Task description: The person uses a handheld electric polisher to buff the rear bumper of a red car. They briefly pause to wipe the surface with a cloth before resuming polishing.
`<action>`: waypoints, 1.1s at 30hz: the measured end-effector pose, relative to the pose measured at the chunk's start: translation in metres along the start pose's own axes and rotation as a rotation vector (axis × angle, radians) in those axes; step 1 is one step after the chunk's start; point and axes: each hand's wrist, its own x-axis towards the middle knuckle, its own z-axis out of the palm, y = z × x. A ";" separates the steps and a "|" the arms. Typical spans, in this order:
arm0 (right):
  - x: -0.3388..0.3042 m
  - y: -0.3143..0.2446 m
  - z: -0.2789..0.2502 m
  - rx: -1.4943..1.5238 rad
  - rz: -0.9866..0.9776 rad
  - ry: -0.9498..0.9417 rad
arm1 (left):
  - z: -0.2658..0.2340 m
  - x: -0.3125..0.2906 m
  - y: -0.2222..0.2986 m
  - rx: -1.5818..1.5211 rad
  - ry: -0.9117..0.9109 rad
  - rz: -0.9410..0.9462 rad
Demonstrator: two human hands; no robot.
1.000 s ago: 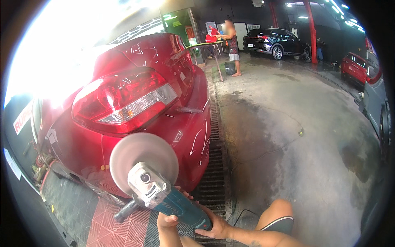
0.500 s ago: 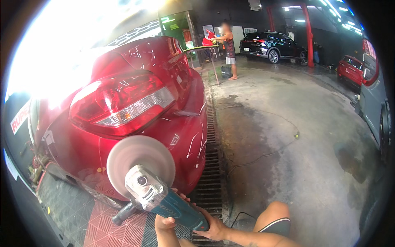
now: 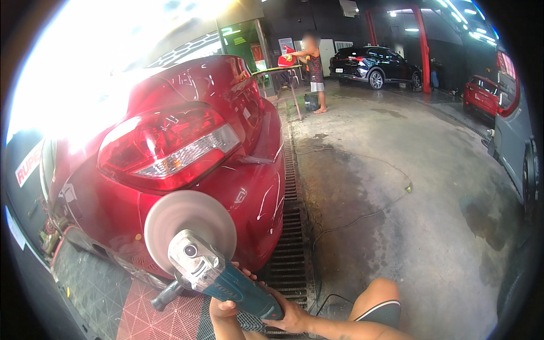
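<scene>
Both my hands hold a teal and silver power polisher [image 3: 242, 290] at the rear corner of a glossy red car [image 3: 258, 212]. My left hand [image 3: 224, 307] wraps under its body, fingertips showing on the far side. Around the rear end of the body closes my right hand [image 3: 293, 313]. The round pale pad [image 3: 164, 226] looks smeared as if spinning. It lies over the bumper just below the red and clear tail light [image 3: 170, 144]; whether it touches the paint I cannot tell. A dark side handle [image 3: 167, 295] sticks out to the left, with no hand on it.
Under the car's edge runs a floor grating [image 3: 288, 249] beside grey and red floor tiles [image 3: 150, 309]. A cable [image 3: 362, 215] trails over the concrete. Beyond, a person [image 3: 313, 68] stands at a table [image 3: 275, 69]. A black car [image 3: 374, 65] and a grey vehicle [image 3: 513, 141] are parked farther off.
The polisher and both hands have shifted slightly left and down in the picture. The car appears slightly lower too. My grip is the same.
</scene>
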 end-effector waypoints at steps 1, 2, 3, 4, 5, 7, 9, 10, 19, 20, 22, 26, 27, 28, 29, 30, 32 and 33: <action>0.000 -0.002 -0.002 0.008 -0.009 -0.003 | 0.002 0.000 -0.001 0.001 0.001 -0.001; 0.000 -0.003 -0.002 0.014 -0.016 -0.003 | 0.002 0.000 0.000 0.000 0.001 -0.003; 0.000 -0.002 -0.001 0.023 -0.020 0.001 | 0.000 -0.001 0.000 0.005 0.001 -0.011; -0.001 0.000 0.001 0.032 -0.025 0.001 | -0.004 -0.003 0.000 0.010 0.003 -0.016; -0.001 0.002 0.005 0.041 -0.028 -0.008 | -0.005 -0.006 0.003 0.013 0.013 -0.017; 0.003 0.005 0.012 0.004 0.016 0.034 | -0.010 -0.007 0.007 0.013 0.025 -0.053; -0.005 0.003 0.015 0.041 0.043 0.012 | -0.004 -0.010 0.010 0.039 0.037 -0.080; -0.009 0.002 0.005 0.087 0.056 0.021 | -0.004 -0.009 0.007 0.104 0.017 -0.158; -0.018 0.021 -0.001 0.243 -0.040 -0.039 | -0.002 -0.004 -0.004 0.157 0.014 -0.199; -0.021 0.029 -0.002 0.313 -0.079 -0.051 | 0.006 -0.008 -0.001 0.102 0.056 -0.199; -0.016 0.010 -0.004 0.254 -0.100 -0.097 | 0.013 -0.011 0.005 0.047 0.057 -0.111; -0.020 0.007 -0.012 0.191 -0.060 -0.217 | 0.017 -0.014 0.005 -0.048 0.076 0.012; -0.019 0.003 -0.013 0.186 -0.087 -0.230 | 0.021 -0.010 0.004 -0.051 0.052 0.032; -0.021 -0.003 -0.016 0.271 -0.083 -0.237 | 0.024 -0.005 0.002 -0.054 0.029 0.052; -0.022 -0.014 -0.025 0.224 -0.088 -0.227 | 0.032 0.001 0.001 -0.064 0.016 0.075; -0.021 -0.025 -0.035 0.176 -0.093 -0.219 | 0.044 0.008 0.002 -0.054 0.019 0.077; -0.018 -0.040 -0.051 0.146 -0.046 -0.208 | 0.062 0.025 0.002 -0.033 -0.051 0.074; -0.014 -0.050 -0.065 0.140 -0.071 -0.180 | 0.075 0.038 0.005 -0.025 -0.086 0.071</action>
